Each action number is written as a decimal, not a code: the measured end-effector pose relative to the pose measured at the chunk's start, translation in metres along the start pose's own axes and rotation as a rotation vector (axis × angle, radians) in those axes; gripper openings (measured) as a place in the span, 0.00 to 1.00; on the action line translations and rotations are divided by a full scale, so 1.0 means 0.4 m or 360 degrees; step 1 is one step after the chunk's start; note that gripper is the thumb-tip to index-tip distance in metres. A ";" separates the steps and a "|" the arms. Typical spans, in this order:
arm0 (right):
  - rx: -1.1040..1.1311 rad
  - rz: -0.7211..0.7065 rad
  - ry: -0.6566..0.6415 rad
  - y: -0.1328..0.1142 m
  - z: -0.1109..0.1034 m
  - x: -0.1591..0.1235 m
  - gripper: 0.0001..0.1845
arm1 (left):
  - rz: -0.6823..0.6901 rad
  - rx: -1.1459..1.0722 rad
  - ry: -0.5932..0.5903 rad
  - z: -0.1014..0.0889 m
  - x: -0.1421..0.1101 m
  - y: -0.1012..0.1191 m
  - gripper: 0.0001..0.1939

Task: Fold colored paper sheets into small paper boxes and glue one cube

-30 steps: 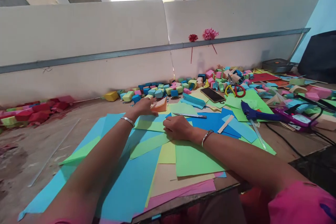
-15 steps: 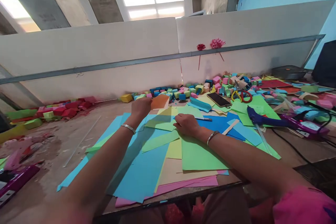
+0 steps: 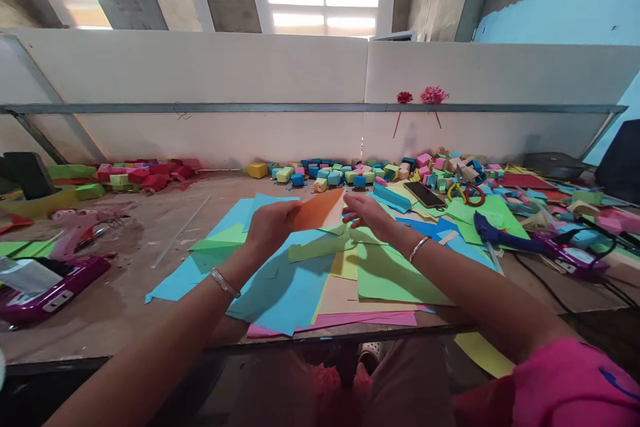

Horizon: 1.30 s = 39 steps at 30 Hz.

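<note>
My left hand (image 3: 273, 221) is closed on the left end of a piece of orange paper (image 3: 319, 209), holding it up over the sheets. My right hand (image 3: 369, 216) is at the paper's right edge, its fingers slightly bent and apart; whether the fingertips touch the edge I cannot tell. Beneath both hands lie overlapping sheets: blue paper (image 3: 285, 287), green paper (image 3: 395, 277) and, at the front edge, pink paper (image 3: 390, 318). A narrow light-green strip (image 3: 315, 249) rests on the blue paper.
Scissors (image 3: 466, 195), a phone (image 3: 424, 194) and a glue gun (image 3: 515, 235) with a trailing cable lie to the right. Several colored paper cubes (image 3: 335, 177) line the back by the white partition (image 3: 200, 70). Another glue gun (image 3: 75, 230) and a purple device (image 3: 60, 290) are at left.
My left hand has brought the orange paper to the right, towards my right hand. My right hand has lifted off the green sheets and its fingers have loosened. The view has levelled.
</note>
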State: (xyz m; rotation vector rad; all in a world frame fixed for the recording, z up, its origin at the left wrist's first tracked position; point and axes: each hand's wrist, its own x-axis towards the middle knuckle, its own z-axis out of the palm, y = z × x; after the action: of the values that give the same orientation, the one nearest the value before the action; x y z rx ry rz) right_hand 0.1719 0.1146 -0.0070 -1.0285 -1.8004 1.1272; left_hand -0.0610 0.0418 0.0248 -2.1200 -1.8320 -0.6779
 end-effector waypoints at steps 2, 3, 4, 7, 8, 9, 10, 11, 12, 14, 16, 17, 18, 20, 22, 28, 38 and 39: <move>0.0209 0.0092 -0.0092 -0.011 0.011 -0.002 0.22 | 0.0060 -0.0162 0.0010 -0.005 -0.017 0.002 0.20; 0.0300 0.0118 -0.0117 -0.013 0.014 -0.003 0.21 | 0.0053 -0.0272 0.0003 -0.007 -0.022 0.001 0.19; 0.0383 0.0133 -0.0130 -0.013 0.016 -0.003 0.21 | 0.0015 -0.0406 -0.0023 -0.009 -0.026 -0.001 0.19; 0.0569 0.0143 -0.0109 -0.013 0.015 -0.006 0.24 | -0.0265 -0.1070 -0.0294 -0.010 -0.032 -0.020 0.19; 0.0605 0.0147 -0.0090 -0.014 0.014 -0.010 0.24 | -0.0395 -0.1361 -0.0443 -0.010 -0.033 -0.029 0.19; 0.0628 0.0156 -0.0072 -0.015 0.015 -0.015 0.23 | -0.0536 -0.1640 -0.0598 -0.009 -0.035 -0.038 0.20; 0.0640 0.0167 -0.0059 -0.017 0.016 -0.021 0.21 | -0.0676 -0.1877 -0.0733 -0.009 -0.037 -0.047 0.20; 0.0643 0.0182 -0.0050 -0.020 0.019 -0.029 0.20 | -0.0797 -0.2050 -0.0833 -0.011 -0.039 -0.054 0.20; 0.0641 0.0197 -0.0045 -0.022 0.022 -0.039 0.18 | -0.0891 -0.2153 -0.0896 -0.014 -0.044 -0.058 0.19; 0.0631 0.0219 -0.0026 -0.028 0.029 -0.067 0.17 | -0.0956 -0.2246 -0.0919 -0.029 -0.059 -0.058 0.17; 0.0627 0.0216 -0.0005 -0.037 0.037 -0.108 0.17 | -0.0893 -0.2261 -0.0930 -0.053 -0.088 -0.046 0.17; 0.0627 0.0201 0.0002 -0.043 0.041 -0.135 0.17 | -0.0849 -0.2245 -0.0946 -0.066 -0.108 -0.037 0.17; 0.0627 0.0182 0.0010 -0.050 0.046 -0.167 0.17 | -0.0801 -0.2217 -0.0930 -0.079 -0.133 -0.027 0.19; 0.0621 0.0146 0.0052 -0.066 0.059 -0.243 0.17 | -0.0726 -0.2107 -0.0806 -0.102 -0.192 -0.004 0.23; 0.0598 0.0176 0.0146 -0.082 0.079 -0.327 0.15 | -0.0734 -0.2030 -0.0779 -0.117 -0.260 0.020 0.22; 0.0729 0.0451 0.0395 -0.090 0.154 -0.522 0.10 | -0.1183 -0.2157 -0.0814 -0.134 -0.430 0.112 0.24; 0.0540 0.0480 0.0592 -0.056 0.162 -0.586 0.14 | -0.1014 -0.1523 -0.0232 -0.097 -0.516 0.147 0.17; 0.0528 0.0469 0.0591 -0.059 0.162 -0.590 0.14 | -0.0937 -0.1431 -0.0267 -0.093 -0.521 0.143 0.16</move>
State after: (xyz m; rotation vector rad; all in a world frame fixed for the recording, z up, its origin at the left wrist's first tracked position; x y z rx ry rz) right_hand 0.1995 -0.1261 -0.0485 -1.2288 -1.1522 1.2600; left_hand -0.0319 -0.1647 -0.0421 -2.0815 -2.6113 -1.7848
